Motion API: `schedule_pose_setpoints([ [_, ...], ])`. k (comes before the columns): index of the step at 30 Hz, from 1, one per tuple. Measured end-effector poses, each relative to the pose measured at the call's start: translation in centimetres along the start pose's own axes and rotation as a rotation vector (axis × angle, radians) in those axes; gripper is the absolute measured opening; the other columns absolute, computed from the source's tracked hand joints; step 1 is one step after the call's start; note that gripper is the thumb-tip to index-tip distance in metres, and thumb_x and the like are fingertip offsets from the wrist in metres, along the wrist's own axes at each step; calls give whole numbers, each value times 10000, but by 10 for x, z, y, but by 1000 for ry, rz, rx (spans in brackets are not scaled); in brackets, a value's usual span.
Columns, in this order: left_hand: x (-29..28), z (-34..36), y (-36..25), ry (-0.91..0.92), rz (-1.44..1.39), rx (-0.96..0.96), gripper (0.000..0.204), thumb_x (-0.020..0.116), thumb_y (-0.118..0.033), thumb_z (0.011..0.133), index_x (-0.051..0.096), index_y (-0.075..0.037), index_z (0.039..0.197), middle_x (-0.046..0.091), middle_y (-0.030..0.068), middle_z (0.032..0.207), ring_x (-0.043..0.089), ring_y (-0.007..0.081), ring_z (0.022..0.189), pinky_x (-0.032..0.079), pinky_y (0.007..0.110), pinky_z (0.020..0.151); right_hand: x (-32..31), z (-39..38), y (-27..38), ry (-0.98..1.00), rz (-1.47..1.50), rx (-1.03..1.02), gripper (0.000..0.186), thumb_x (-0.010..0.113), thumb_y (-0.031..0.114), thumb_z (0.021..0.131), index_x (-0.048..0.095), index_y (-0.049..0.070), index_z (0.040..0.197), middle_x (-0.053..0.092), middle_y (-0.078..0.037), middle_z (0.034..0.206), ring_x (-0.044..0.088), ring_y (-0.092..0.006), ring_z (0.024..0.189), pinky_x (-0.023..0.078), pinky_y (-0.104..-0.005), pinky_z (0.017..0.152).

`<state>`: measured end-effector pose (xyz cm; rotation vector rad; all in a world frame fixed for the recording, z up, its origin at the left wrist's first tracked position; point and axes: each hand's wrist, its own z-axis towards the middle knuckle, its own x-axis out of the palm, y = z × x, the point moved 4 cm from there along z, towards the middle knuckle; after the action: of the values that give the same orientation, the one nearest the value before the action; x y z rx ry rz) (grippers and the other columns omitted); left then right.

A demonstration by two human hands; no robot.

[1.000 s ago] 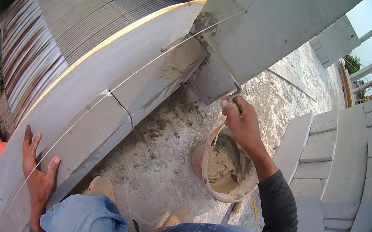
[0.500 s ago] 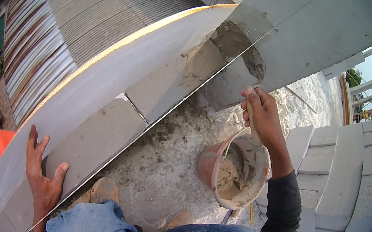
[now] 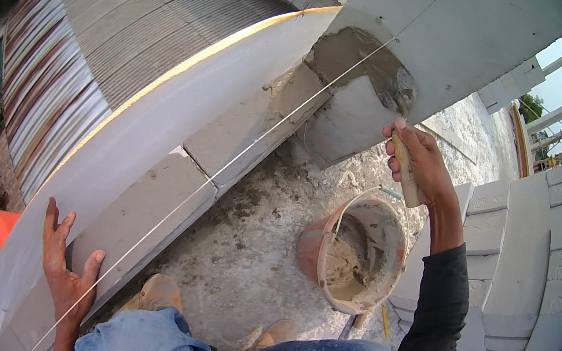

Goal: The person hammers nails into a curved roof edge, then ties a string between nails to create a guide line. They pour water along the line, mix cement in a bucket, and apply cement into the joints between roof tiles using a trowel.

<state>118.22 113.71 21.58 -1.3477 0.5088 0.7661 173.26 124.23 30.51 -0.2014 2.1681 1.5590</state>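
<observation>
Our right hand (image 3: 420, 165) gripped the trowel (image 3: 357, 118), its blade just beyond our fingers, pressing mortar (image 3: 360, 58) to the block end; left hand (image 3: 67, 274) lay flat, released. Tilting could have dropped mortar onto the string (image 3: 223, 166)

— What carries everything here?

— A rough concrete floor (image 3: 245, 259), pale and speckled with mortar.

— What sits on it?

— An orange bucket (image 3: 318, 245) of grey mortar. Left of the bucket runs a low wall of grey blocks (image 3: 142, 204); right of it, stacked pale blocks (image 3: 509, 236). Just below the bucket, two tan shoes (image 3: 157, 292).
</observation>
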Motion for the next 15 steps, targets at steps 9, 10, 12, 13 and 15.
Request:
schedule_pose_setpoints([
  [9,1,2,-4,36,-3,4,722,754,10,823,573,-56,1519,333,202,1751,288,386,1630,266,501,1317,40,0,1,4,-165,-94,484,510,479,1145,648,25,1052,584,5,794,577,-85,624,511,-261,580],
  [10,1,1,-4,37,1,-1,722,754,11,823,574,-56,1518,332,203,1751,289,386,1630,267,502,1316,40,16,7,13,-169,-93,485,514,482,1142,654,25,1056,589,12,796,576,-78,628,502,-256,567],
  [12,0,-1,-3,35,11,-7,721,754,13,822,576,-57,1517,329,204,1752,291,387,1629,270,503,1316,29,41,19,32,-136,-83,484,522,494,1136,660,35,1069,596,23,800,571,-67,630,492,-248,550],
  [13,0,-2,-2,30,10,-12,717,754,10,826,575,-58,1517,332,204,1750,292,387,1628,272,505,1316,19,50,25,45,-99,-72,482,526,504,1132,660,44,1077,597,28,801,567,-62,627,491,-244,547],
  [15,-1,-2,-2,13,-1,-18,711,754,2,834,574,-61,1519,338,205,1747,294,389,1627,276,511,1315,5,51,23,68,-32,-51,478,534,520,1127,659,60,1093,599,36,803,561,-52,624,489,-236,538],
])
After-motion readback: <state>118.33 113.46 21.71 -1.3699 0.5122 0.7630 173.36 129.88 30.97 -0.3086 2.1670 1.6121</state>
